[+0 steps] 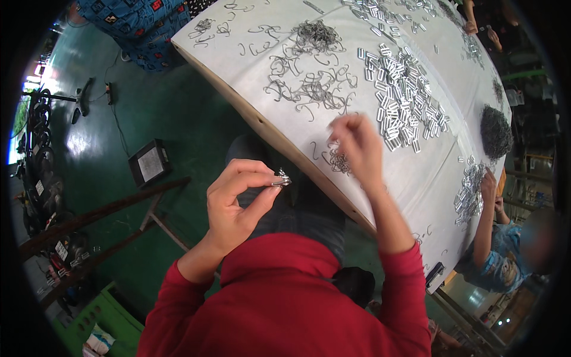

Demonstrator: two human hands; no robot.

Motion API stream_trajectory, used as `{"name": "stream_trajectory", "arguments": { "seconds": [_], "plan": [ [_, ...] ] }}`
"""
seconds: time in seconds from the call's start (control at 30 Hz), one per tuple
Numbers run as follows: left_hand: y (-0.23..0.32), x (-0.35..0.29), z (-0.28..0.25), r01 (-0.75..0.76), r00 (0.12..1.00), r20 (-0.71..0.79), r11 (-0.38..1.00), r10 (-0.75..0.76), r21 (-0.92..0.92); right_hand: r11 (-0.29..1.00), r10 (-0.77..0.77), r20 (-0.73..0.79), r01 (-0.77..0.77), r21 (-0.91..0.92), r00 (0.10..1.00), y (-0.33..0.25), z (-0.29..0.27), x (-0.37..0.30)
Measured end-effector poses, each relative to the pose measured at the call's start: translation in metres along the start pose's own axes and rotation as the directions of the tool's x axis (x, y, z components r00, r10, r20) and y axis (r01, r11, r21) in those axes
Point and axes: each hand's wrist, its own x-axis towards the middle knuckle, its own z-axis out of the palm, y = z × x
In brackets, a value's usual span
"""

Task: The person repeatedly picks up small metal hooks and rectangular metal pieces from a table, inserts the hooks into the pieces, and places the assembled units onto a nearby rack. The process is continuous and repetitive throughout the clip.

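My left hand is held off the table's near edge, above my lap. Its thumb and fingers pinch some small shiny metal pieces, bunched too closely to tell apart. Over the table, my right hand is smeared by motion, its fingers bent; whether anything is in them does not show. Just beside and below it lies a small cluster of bent wire hooks. Farther off is a loose spread of wire hooks. To its right spreads a heap of shiny, flat rectangular metal clips.
The white-covered table has a wooden edge close to me. A dark heap of hooks lies at its far right, near a co-worker's hand. At left are a black tray and a green crate.
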Motion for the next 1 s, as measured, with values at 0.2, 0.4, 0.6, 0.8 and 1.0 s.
{"name": "stream_trajectory", "arguments": {
  "seconds": [0.2, 0.4, 0.6, 0.8, 1.0],
  "plan": [
    [-0.002, -0.001, -0.001, 0.026, 0.999, -0.019, 1.0, -0.026, 0.005, 0.692, -0.129, 0.15, 0.197, -0.694, 0.98, 0.035, -0.072, 0.135],
    [-0.004, -0.003, -0.004, 0.035, 0.998, -0.05, 0.999, -0.033, 0.037, 0.505, 0.011, 0.43, 0.366, -0.782, 0.903, 0.028, -0.073, 0.173],
    [-0.009, -0.001, 0.0, 0.034, 0.994, -0.109, 0.998, -0.027, 0.06, 0.274, 0.157, 0.475, 0.424, -0.863, 0.866, 0.026, -0.066, 0.172],
    [-0.017, -0.005, 0.002, 0.047, 0.997, -0.058, 0.999, -0.046, 0.011, 0.728, 0.121, 0.255, 0.089, -0.68, 0.959, 0.035, -0.071, 0.152],
    [-0.02, -0.009, 0.008, 0.041, 0.996, -0.081, 0.999, -0.039, 0.03, 0.963, 0.268, 0.139, -0.271, 0.0, 0.953, 0.004, -0.054, 0.084]
  ]
}}
